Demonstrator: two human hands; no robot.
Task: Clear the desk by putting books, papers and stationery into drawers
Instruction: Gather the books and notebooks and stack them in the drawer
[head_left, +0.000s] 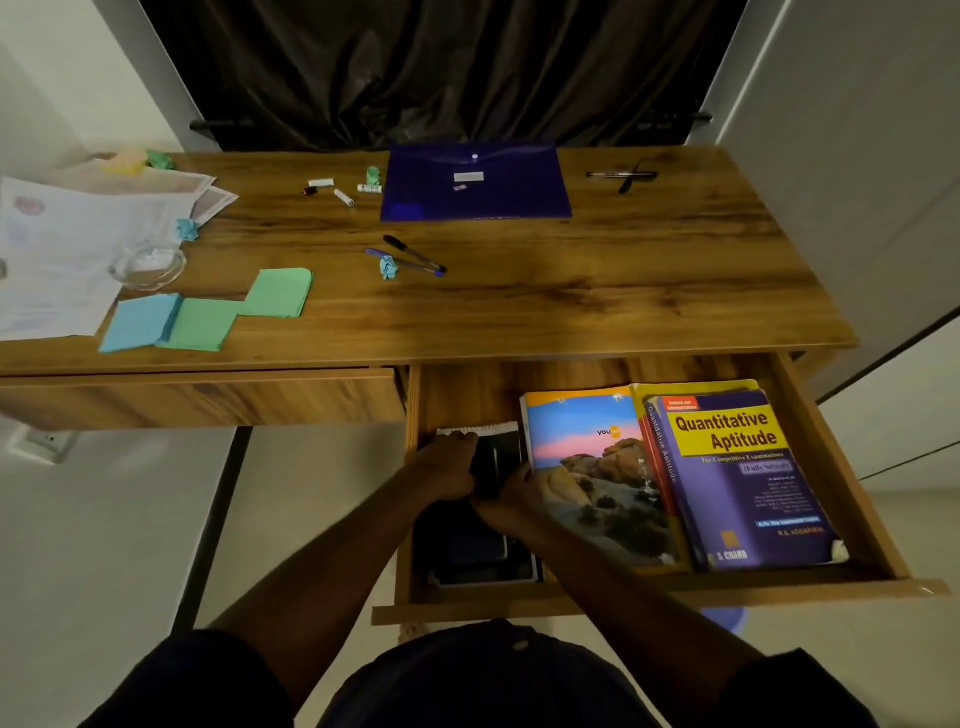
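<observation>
The right drawer (852, 499) stands pulled out under the wooden desk (571, 291). Inside it lie a purple "Quantitative Aptitude" book (743, 483) and a landscape-cover book (592, 483). Both hands are down in the drawer's left part. My left hand (444, 467) and my right hand (511, 501) grip a dark spiral notebook (493, 457) from either side, over a stack of dark books (478, 556). On the desk lie a blue folder (475, 184), two pens (413, 257), blue and green note pads (208, 312) and white papers (62, 249).
The left drawer (197, 397) is closed. Small erasers and caps (337, 189), crumpled paper balls (187, 228), a glass dish (148, 267) and dark pens (623, 176) lie on the desk. A dark curtain hangs behind. White walls flank both sides.
</observation>
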